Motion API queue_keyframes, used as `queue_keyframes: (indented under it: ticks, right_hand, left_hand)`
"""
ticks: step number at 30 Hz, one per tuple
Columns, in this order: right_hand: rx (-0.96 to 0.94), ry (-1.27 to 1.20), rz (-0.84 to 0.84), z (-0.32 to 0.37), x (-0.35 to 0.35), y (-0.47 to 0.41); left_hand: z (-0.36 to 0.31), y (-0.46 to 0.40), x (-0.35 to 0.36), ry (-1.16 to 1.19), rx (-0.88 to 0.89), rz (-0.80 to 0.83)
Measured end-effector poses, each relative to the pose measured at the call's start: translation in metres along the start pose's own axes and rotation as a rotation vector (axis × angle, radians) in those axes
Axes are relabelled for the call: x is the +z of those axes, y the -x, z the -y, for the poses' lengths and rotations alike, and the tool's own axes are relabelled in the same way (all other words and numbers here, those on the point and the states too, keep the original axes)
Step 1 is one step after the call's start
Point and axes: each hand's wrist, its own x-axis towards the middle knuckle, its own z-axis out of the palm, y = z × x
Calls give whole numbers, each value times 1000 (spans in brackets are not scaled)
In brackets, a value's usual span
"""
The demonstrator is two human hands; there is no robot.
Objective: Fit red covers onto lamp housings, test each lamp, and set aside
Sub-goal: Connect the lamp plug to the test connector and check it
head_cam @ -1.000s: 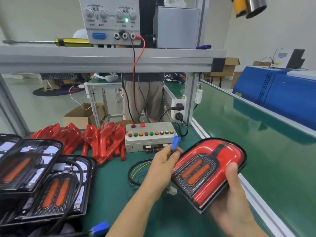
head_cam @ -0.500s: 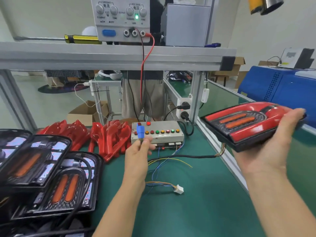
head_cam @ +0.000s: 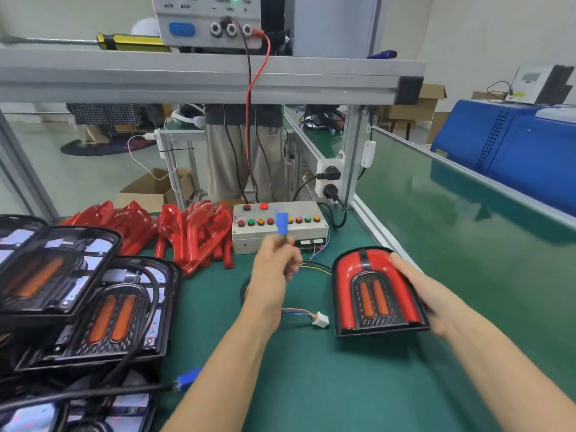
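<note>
While the right hand [head_cam: 414, 294] grips the lamp [head_cam: 374, 291] along its right edge, fingers wrapped under the black housing and thumb on the red cover, the lamp sits low over the green mat [head_cam: 311, 385], right of centre; contact with the mat cannot be told. Lamp appearance: arch-shaped, glossy red cover fitted as a U around a black textured centre panel with two upright orange strips; a black stripe crosses the cover at the top of the arch; black rim all round. Left hand [head_cam: 274, 272] is closed on a blue plug [head_cam: 281, 224], held upright above the fingers in front of the test box [head_cam: 280, 241], which carries a row of coloured buttons. Thin coloured wires run from near that hand across the mat; a white connector [head_cam: 321, 319] lies just left of the lamp. At left, a stack of uncovered housings [head_cam: 103, 310], black with orange strips and looped black cable. Behind them, a heap of loose red covers [head_cam: 187, 232] beside the test box. On the shelf above, a power supply [head_cam: 212, 23] with a red lead hanging down, and a screwdriver [head_cam: 124, 42] lying flat.
</note>
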Motion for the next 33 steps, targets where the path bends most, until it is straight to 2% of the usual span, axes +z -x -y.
queue_keyframes:
  ticks: [3, 8, 10, 12, 13, 14, 15, 18, 19, 22, 26, 27, 28, 30, 32, 33]
  right_hand:
    - [-21, 75, -58, 3, -5, -18]
    - [-71, 288, -105, 6, -13, -27]
    - [-210, 473, -203, 6, -12, -21]
    - [-479, 776, -380, 8, -6, -9]
    - [-649, 847, -461, 8, -1, 1]
    - [-782, 821, -458, 9, 7, 13]
    - [-850, 744, -361, 9, 15, 25]
    - [-722, 464, 143, 5, 47, 53]
    - [-694, 405, 198, -1, 55, 56]
    - [-697, 181, 87, -6, 71, 57]
    - [-693, -269, 71, 21, 60, 50]
    - [-700, -359, 69, 29, 54, 48]
    - [-707, -428, 64, 37, 49, 47]
    - [-717, -486, 48, 48, 42, 45]
    - [-734, -454, 35, 53, 40, 43]
    - [-747, -404, 24, 54, 39, 43]
  left_hand:
    - [6, 1, 5, -246, 17, 119]
    - [20, 9, 11, -427, -19, 189]
    - [25, 12, 14, -454, -8, 185]
    - [26, 14, 18, -463, 31, 143]
    - [25, 15, 19, -481, 71, 106]
    - [23, 16, 21, -514, 127, 65]
    - [20, 18, 22, -555, 201, 33]
    - [12, 27, 29, -723, 455, 3]
    - [9, 31, 31, -795, 523, 3]
    - [2, 40, 34, -903, 650, -24]
    - [-14, 42, 8, -565, 687, -305]
    - [-16, 42, -1, -534, 630, -283]
    - [-15, 41, -8, -575, 533, -188]
    - [-5, 40, -13, -926, 346, 83]
    - [10, 39, -11, -1273, 275, 301]
    - [17, 38, -10, -1353, 267, 384]
